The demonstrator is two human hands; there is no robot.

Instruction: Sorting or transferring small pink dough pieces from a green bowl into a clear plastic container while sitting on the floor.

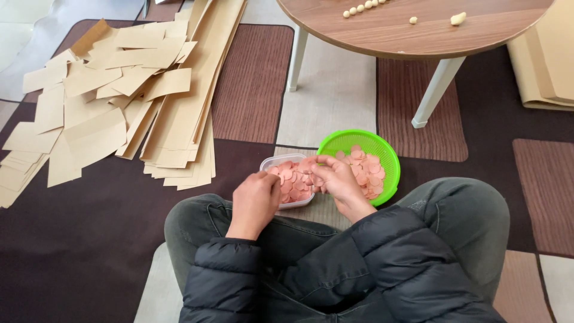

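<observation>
**A:** While the person sits cross-legged on the rug (107, 239), both hands are down at the tub (270, 162), a small clear one packed with pink discs (294, 179). Left hand (256, 200) is curled loosely at the tub's near-left edge, knuckles up. I cannot tell whether anything is pinched under it.

**B:** And the right hand (338, 179)?

**A:** Over the tub's right side, fingertips bunched together on what looks like a disc or two. Touching the tub on its right is a green sieve (382, 152), more discs heaped inside.

**B:** Risks?

**A:** My read: the tub is brim-full and light. A nudge from that left hand at the rim could tip it and scatter discs over the rug. They look thin, too, so the right hand may lift several stuck together instead of one.

**B:** Anything else around?

**A:** Left of the tub and well apart, a big spread of tan paper strips (119, 101). Beyond the tub, a round bench (418, 36) carrying small pale lumps (458, 18). A knee shifting could also bump the sieve.
</observation>
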